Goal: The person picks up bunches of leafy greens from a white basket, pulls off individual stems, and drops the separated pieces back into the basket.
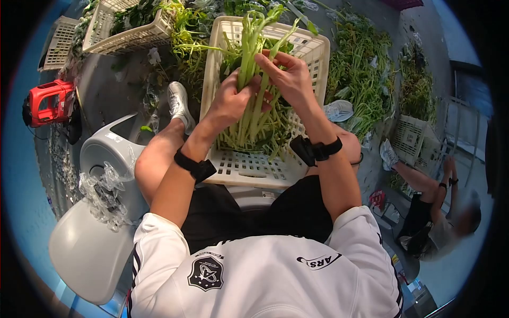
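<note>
Holding a bunch of green stalks (250, 45), my left grip (232, 102) is closed around their middle, fingers and thumb wrapped on the stems. My right grip (290, 77) is at the upper part of the bunch, thumb and forefinger narrowed close together at the stems; I cannot tell whether they pinch one. The stalks stand roughly upright over a pale slotted crate (265, 182), their lower ends down inside it, with more loose greens around them. The crate sits in front of me between my knees, its near rim by my black shorts (212, 212).

A black band (196, 167) is on my left wrist, and another band (322, 150) is on my right. To my left is a grey plastic chair (85, 254) with crumpled clear wrap (108, 196) on it, and beyond it a red plastic item (53, 100). Farther off on that side, a second crate (154, 34) holds dark leaves. Long greens (358, 74) lie heaped on the floor (119, 87) to my right. Past them a co-worker (440, 225) sits near another pale crate (411, 140), both arms reaching forward.
</note>
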A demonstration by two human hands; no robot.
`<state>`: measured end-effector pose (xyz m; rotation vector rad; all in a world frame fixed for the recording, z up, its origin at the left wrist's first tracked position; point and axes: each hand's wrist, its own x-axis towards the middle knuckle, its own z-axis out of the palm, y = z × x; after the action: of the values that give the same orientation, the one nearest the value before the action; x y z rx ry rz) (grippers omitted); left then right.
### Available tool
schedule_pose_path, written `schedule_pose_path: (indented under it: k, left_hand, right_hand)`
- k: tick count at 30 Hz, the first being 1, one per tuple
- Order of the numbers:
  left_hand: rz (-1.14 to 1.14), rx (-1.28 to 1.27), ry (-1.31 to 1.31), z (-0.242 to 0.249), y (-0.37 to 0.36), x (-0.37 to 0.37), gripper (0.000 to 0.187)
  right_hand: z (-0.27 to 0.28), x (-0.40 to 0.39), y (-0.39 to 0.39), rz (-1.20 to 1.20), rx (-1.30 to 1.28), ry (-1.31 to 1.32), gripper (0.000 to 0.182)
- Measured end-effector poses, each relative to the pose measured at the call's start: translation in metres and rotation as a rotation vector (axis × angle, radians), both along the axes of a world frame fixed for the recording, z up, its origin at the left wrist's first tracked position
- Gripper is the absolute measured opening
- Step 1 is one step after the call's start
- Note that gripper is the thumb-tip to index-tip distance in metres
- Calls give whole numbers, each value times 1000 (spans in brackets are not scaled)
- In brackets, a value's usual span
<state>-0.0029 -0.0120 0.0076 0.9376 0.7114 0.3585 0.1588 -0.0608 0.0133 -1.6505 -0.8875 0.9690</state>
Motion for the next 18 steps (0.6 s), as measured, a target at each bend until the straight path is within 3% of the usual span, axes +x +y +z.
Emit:
schedule_pose_path:
  k: [4,7,10,13,16,18]
  left_hand:
    - [-51,-17,-57,-3,2,-4,32]
    - [-64,11,-65,-7,1,-4,34]
    - [-57,1,-100,2,-4,-4,35]
    - [-102,9,-139,7,-5,-5,41]
    - [-108,-124,-188,1,-10,-8,46]
    - [-89,-290,-204,1,-18,-6,46]
  right_hand:
    - [-2,-1,0,-26,55,-67,40]
    - [4,-2,0,6,34,24,44]
    - [3,9,3,94,-276,65,49]
    - [-4,4,1,35,-186,293,56]
    - [-4,-2,1,-24,19,760,53]
    - [9,-5,-3,-5,42,738,50]
